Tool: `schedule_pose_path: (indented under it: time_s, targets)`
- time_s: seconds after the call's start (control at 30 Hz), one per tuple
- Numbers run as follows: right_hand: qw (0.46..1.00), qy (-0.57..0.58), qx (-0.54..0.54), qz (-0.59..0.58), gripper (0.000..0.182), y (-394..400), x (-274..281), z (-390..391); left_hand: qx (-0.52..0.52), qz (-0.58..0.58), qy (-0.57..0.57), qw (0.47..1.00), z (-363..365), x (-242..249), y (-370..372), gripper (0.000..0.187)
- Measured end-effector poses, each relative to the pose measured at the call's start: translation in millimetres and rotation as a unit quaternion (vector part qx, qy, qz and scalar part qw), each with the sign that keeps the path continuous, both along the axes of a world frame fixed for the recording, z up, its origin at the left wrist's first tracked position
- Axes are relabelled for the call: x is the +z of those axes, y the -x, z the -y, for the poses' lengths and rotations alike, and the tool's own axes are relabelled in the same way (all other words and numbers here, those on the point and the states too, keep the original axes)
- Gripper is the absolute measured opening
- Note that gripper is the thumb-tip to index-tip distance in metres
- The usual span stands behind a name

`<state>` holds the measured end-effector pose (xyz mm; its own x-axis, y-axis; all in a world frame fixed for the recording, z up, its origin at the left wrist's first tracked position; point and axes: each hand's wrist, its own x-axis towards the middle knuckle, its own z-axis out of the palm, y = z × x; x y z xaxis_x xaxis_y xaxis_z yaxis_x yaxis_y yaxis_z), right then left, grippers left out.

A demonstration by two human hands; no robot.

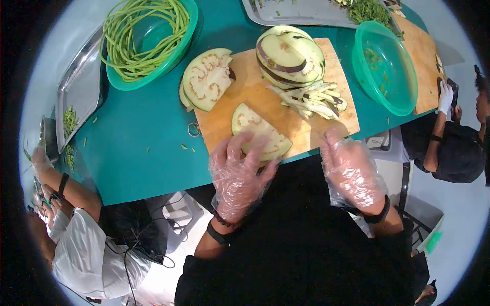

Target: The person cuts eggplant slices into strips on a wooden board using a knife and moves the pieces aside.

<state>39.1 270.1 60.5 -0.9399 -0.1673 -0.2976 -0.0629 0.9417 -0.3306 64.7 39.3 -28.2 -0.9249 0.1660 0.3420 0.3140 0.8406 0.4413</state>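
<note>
My left hand [240,171], in a clear plastic glove, rests with spread fingers on the lower edge of a cut eggplant piece [261,130] on the wooden cutting board [240,76]. My right hand [352,168], gloved too, is at the board's lower right edge with its fingers curled together; what it holds, if anything, is hidden. Just above it lies a pile of eggplant strips [319,100]. Round eggplant slices [291,53] are stacked at the board's top. More slices [206,79] overlap the board's left edge.
Long green beans fill a green basket [191,38] at the upper left. Another green basket [400,81] is to the right. Metal trays [79,84] stand on the left and at the top. One person [92,245] is at the left, another [454,143] at the right.
</note>
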Motion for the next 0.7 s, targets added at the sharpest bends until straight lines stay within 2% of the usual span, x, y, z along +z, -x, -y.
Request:
schedule_pose_path:
  time_s: [0.07, 0.17, 0.27, 0.33, 0.43, 0.7]
  targets:
    - [0.997, -0.055, 0.050, 0.008, 0.032, -0.8, -1.6, -0.8, -0.003, 0.002, 0.006, 1.000, 0.3, 0.3, -0.4, 0.062]
    - [0.995, -0.062, 0.067, -0.032, 0.040, -1.9, -2.7, -4.0, -0.007, 0.004, -0.005, 1.000, 1.0, 1.4, 0.3, 0.061]
    - [0.993, 0.007, 0.056, -0.106, 0.045, -6.9, -11.7, -13.9, -0.006, 0.005, -0.060, 0.998, 2.4, 6.0, -2.7, 0.058]
    - [0.991, -0.016, 0.051, -0.125, 0.048, -11.7, -10.1, -16.3, -0.008, 0.010, -0.095, 0.995, 4.5, 19.6, -4.3, 0.054]
    - [0.987, -0.024, 0.034, -0.152, 0.052, -16.1, -8.2, -20.5, -0.077, 0.040, -0.018, 0.996, -4.4, 53.5, 10.1, 0.047]
    - [0.979, -0.061, -0.021, -0.195, 0.047, -22.0, -9.1, -40.1, -0.098, 0.009, 0.070, 0.993, -48.4, 48.9, 51.1, 0.043]
